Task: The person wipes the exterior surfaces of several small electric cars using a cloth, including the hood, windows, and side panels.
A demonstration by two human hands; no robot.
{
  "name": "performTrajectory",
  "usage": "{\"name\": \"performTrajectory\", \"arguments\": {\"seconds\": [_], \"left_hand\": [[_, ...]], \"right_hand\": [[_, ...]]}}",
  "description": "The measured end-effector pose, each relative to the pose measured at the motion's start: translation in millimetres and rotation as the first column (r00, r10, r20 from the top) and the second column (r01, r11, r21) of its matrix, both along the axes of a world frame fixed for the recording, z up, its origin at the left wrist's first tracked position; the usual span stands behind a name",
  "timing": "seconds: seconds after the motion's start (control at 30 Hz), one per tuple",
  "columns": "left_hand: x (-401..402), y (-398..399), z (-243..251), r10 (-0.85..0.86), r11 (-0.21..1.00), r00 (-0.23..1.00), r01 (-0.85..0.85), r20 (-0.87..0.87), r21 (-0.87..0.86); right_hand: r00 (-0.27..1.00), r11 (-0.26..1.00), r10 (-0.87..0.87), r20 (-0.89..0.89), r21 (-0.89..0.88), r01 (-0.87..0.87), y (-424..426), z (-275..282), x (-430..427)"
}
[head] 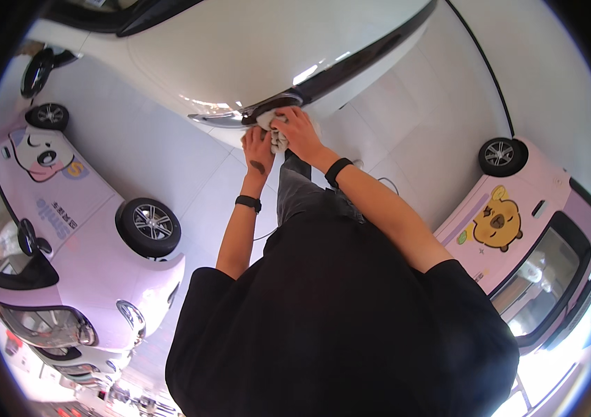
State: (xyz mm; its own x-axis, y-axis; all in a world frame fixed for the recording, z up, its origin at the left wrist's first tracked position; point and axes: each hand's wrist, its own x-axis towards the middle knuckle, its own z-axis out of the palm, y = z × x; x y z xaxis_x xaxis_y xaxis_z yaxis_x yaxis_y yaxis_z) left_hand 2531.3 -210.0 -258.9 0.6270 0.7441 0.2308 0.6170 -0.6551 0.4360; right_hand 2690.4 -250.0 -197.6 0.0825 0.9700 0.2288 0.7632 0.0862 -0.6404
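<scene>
A white car's front end [212, 68] curves in front of me, with a lamp [222, 120] and a long dark glossy trim strip [363, 62] along its edge. My right hand [298, 133] presses a bunched pale cloth [278, 139] against the dark end of the lamp. On the cloth's left side, my left hand [258, 150] has its fingers curled at the folds. Part of the cloth is hidden under both hands. Each wrist wears a black band.
A lilac car with a cartoon on its door [87, 208] stands at left, its front wheel [149, 227] near me. To the right is a pink car [514, 224] with a bear cartoon. A thin cable [389, 182] lies on the tiled floor [212, 177].
</scene>
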Motion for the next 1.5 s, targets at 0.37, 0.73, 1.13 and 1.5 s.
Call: {"name": "performTrajectory", "arguments": {"seconds": [0.37, 0.73, 1.13, 1.5], "left_hand": [[138, -119, 27, -0.792, 0.417, 0.59, 0.711, 0.159, -0.566], [227, -342, 157, -0.975, -0.031, 0.107, 0.802, 0.194, -0.597], [302, -505, 165, -0.896, -0.444, -0.354, 0.682, 0.268, -0.582], [449, -757, 226, -0.667, -0.737, -0.507, 0.56, 0.547, -0.379]], "right_hand": [[0.765, 0.687, -0.573, -0.295, -0.682, 0.252, -267, -38, 95], [0.452, 0.543, -0.839, -0.304, -0.423, 0.725, -551, 71, 44], [0.106, 0.208, -0.937, -0.333, -0.29, 0.934, -664, 83, 26], [-0.543, -0.542, -0.84, 0.008, 0.036, 0.839, -826, 214, 104]]}}
